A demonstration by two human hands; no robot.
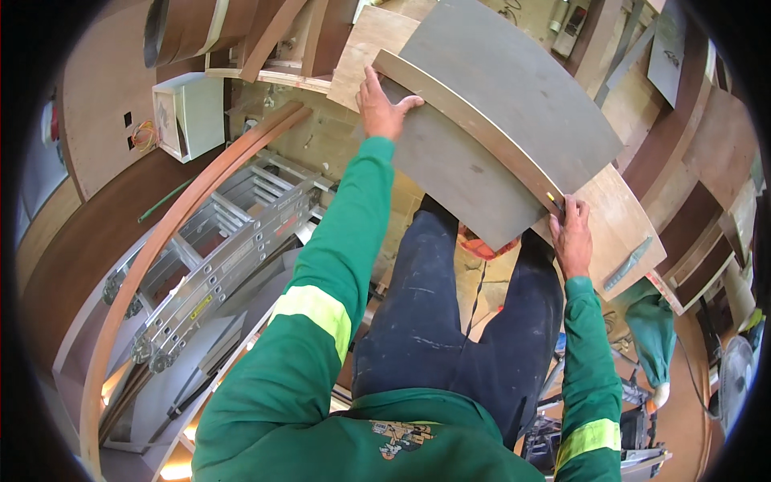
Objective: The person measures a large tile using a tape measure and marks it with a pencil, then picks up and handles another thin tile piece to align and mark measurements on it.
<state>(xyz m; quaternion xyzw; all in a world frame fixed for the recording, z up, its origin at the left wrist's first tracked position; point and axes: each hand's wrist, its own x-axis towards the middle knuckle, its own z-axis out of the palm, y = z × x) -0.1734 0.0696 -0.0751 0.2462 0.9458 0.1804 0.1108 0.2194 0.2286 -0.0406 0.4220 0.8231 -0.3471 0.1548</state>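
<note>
A long, narrow wooden strip [470, 112] lies diagonally across a dark grey sheet [506, 76], resting on pale plywood [361, 44]. My left hand [384, 108] grips the strip's upper-left end, thumb spread along its near edge. At the strip's lower-right end, my right hand [570, 237] holds a slim yellow-tipped pencil [552, 199], its fingers against the strip and sheet edge. Beside that hand, a grey-blue hand tool [626, 263] lies on the plywood.
An aluminium ladder [221, 265] lies at left beneath long reddish wooden strips [185, 201]. A white box [185, 112] stands behind them. Wooden panels and cabinet frames [691, 209] crowd the right and top. A fan [735, 377] stands at far right, near green cloth [650, 329].
</note>
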